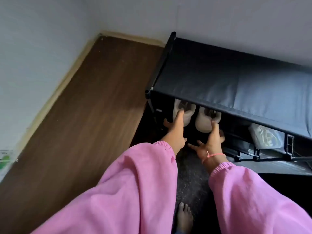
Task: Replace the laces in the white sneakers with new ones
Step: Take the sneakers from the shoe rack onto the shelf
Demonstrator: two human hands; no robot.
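1. I am looking down from a head-worn camera at a black fabric shoe rack (pixel 219 78) standing against a pale wall (pixel 50 48), with brown wood-look floor (pixel 94 102) to its left.
2. Two white sneakers are sitting side by side on the shelf just under the rack's top tier, heels toward me, openings facing up: the left sneaker (pixel 187 114) and the right sneaker (pixel 203 122), close together but not quite touching.
3. My left hand (pixel 175 130) is reaching forward with the index finger stretched out, its tip hooking into the heel opening of the left sneaker; the thumb is sticking out to the side and the other fingers are curling under (I cannot tell whether they are gripping anything).
4. My right hand (pixel 211 141) is doing much the same: one finger is pressing on the heel rim of the right sneaker, the thumb and the remaining fingers are spreading loosely, not closing around the shoe.
5. A thin pink string bracelet (pixel 213 156) is circling my right wrist.
6. Both arms are wearing loose pink sleeves (pixel 135 191) with gathered cuffs.
7. Further right on a lower shelf, a clear plastic bag (pixel 265 137) is lying with something pale inside (too blurred to name).
8. Below, my bare foot (pixel 184 217) is resting on a dark speckled mat (pixel 190 183) in front of the rack.
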